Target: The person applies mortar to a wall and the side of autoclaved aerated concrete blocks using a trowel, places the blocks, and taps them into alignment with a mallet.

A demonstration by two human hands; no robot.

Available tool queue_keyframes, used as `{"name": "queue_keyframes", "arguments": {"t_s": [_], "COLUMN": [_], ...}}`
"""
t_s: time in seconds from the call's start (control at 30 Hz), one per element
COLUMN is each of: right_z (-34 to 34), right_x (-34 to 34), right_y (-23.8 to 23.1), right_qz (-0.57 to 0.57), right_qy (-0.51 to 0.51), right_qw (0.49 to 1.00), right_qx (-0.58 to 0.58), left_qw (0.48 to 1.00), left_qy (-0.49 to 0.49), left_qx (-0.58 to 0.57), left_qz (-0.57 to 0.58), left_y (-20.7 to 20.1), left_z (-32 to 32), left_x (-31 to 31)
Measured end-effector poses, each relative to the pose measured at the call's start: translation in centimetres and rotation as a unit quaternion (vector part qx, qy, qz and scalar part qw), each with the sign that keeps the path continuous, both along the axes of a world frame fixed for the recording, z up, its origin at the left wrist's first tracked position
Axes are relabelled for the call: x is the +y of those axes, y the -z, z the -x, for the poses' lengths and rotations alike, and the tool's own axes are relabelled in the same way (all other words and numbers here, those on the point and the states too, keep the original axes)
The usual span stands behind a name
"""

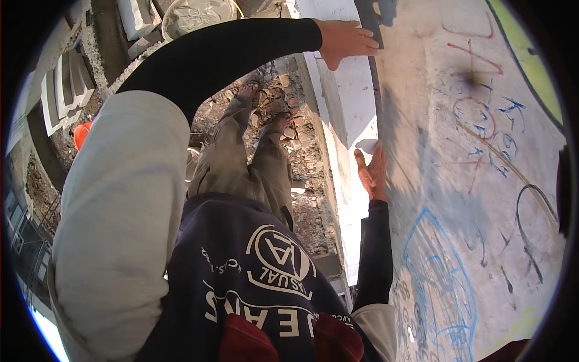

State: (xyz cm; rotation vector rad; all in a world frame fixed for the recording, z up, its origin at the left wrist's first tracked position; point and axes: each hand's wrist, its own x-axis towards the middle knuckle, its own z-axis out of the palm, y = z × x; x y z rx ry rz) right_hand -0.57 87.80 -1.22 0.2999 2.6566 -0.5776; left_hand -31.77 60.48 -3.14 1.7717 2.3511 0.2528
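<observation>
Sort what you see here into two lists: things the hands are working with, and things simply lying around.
In use:
- left hand, on the dark straight metal strip
- right hand, pressed flat near the strip's lower end
- pale plastered wall marked with blue and red scribbles

Lying about:
- round grey pan of mortar
- white blocks
- orange object
- brown rubble

A rough plastered wall [482,199] fills the right side, scrawled with blue, red and black graffiti and a yellow-green patch at the top. Beside it runs a bright white ledge [347,120] in hard sunlight. Below, the ground [301,163] is broken rubble. White blocks [66,90] are stacked at the upper left, near an orange object [81,134].
</observation>
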Motion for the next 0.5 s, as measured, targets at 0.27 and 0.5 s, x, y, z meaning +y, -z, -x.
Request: {"name": "queue_keyframes", "arguments": {"t_s": [0.27,0.5], "right_z": [0.4,1.4], "right_x": [-1.7,-1.8], "right_y": [0.2,-1.4], "right_qz": [-0.024,-0.041], "right_qy": [0.038,0.120], "right_qw": [0.997,0.991], "right_qx": [0.055,0.041], "left_qw": [0.915,0.715], "left_qy": [-0.376,-0.609], "left_qx": [-0.122,-0.343], "left_qz": [-0.086,-0.011], "left_y": [0.1,6.6], "left_z": [-11.5,-31.7], "left_x": [-15.0,-26.7]}}
